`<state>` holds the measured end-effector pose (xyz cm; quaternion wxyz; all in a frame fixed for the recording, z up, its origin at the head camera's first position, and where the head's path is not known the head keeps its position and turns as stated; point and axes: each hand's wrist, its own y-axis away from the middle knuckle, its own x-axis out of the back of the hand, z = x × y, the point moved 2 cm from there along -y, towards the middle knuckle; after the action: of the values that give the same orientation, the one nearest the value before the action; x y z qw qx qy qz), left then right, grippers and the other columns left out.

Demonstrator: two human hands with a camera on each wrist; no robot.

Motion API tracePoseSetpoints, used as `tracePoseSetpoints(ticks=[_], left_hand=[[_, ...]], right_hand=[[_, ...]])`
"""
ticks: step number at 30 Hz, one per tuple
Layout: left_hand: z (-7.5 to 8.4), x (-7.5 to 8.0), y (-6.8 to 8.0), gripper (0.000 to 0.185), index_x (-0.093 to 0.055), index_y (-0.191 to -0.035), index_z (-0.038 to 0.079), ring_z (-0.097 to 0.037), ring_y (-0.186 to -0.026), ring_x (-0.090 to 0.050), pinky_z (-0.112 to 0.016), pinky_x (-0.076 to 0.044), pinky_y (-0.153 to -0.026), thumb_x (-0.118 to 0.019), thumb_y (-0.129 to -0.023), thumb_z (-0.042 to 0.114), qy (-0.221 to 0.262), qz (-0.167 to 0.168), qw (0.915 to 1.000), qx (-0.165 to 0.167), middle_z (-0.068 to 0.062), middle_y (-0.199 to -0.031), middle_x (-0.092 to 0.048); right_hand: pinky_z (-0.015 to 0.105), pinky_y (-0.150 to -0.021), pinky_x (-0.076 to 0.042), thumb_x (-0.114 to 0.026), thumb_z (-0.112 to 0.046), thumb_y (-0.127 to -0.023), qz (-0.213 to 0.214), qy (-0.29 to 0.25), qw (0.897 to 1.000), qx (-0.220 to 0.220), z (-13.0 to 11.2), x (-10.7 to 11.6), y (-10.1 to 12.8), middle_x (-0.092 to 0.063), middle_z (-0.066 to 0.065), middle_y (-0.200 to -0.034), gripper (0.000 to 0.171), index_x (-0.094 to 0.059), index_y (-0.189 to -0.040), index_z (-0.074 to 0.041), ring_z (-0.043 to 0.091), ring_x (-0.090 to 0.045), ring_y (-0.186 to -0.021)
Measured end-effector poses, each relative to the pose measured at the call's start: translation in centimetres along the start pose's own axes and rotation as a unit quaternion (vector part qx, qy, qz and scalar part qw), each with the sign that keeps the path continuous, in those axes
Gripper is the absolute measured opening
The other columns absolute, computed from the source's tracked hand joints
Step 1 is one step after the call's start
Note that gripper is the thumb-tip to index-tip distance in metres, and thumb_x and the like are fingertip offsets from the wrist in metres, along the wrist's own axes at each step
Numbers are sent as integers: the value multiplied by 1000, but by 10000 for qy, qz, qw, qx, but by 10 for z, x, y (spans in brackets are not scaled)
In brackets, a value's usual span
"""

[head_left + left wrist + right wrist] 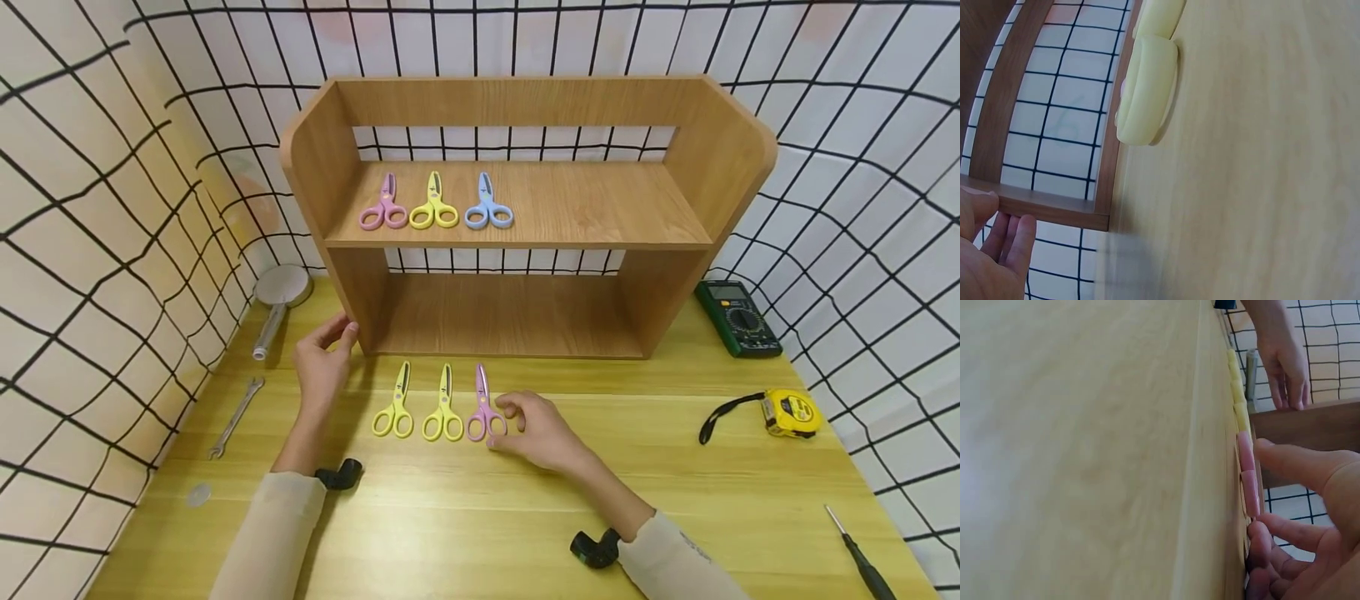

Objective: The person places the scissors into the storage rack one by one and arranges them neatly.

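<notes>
1. The right hand (542, 432) sits at the small pink plastic safety scissors (483, 410), fingertips curled against its right handle loop; whether thumb and forefinger truly pinch the loop, the head view cannot settle, and the right wrist view shows the thumb over the pink handle edge and the other fingers beneath.
2. The pink pair lies flat on the pale wooden table (675, 500), rightmost of three, just beside two yellow plastic scissors (444, 408), blades towards the wooden two-tier desk shelf (517, 225).
3. The left hand (321, 367) has loosely straight fingers, with the thumb touching the shelf's front left corner and holding nothing.
4. Handling, by my reckoning: light, stiff plastic, smooth and a touch slippery, not fragile.
5. Best hold: the handle loops, pinching the rim or hooking a finger through; lying flat, it likely wants tipping up by the loop edge first.
</notes>
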<state>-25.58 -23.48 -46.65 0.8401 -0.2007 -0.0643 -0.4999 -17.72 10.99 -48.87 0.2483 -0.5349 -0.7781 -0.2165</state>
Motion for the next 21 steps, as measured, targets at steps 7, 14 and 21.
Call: tracePoseSetpoints(ticks=[7, 14, 21], left_hand=[[0, 0, 0, 29, -77, -122, 9, -27, -109, -74, -46, -53, -103, -76, -96, 23, 86, 32, 9999, -44, -13, -115, -78], [1, 1, -1, 30, -77, -122, 11, -20, -106, -74, -19, -54, -90, -76, -96, 25, 101, -41, 9999, 86, -10, -115, -78], [-3, 7, -6, 39, -73, -128, 9, -2, -98, -70, -12, -55, -82, -76, -95, 31, 391, -675, 9957, 500, -12, -120, -76]], right_hand=[[32, -78, -47, -93, -22, -74, 278, 534, 9982, 38, -3, -5, -5, -64, 0, -93, 38, -75, -107, -12, 15, -55, -87], [24, -60, -50, -86, -14, -80, 156, -247, 9994, -196, 0, 2, -4, -70, 3, -90, 32, -72, -108, -6, 11, -61, -69], [26, -64, -55, -78, -8, -86, -35, -1062, 9937, -355, 1, 22, 7, -75, 4, -88, 30, -69, -115, -5, 15, -69, -77]])
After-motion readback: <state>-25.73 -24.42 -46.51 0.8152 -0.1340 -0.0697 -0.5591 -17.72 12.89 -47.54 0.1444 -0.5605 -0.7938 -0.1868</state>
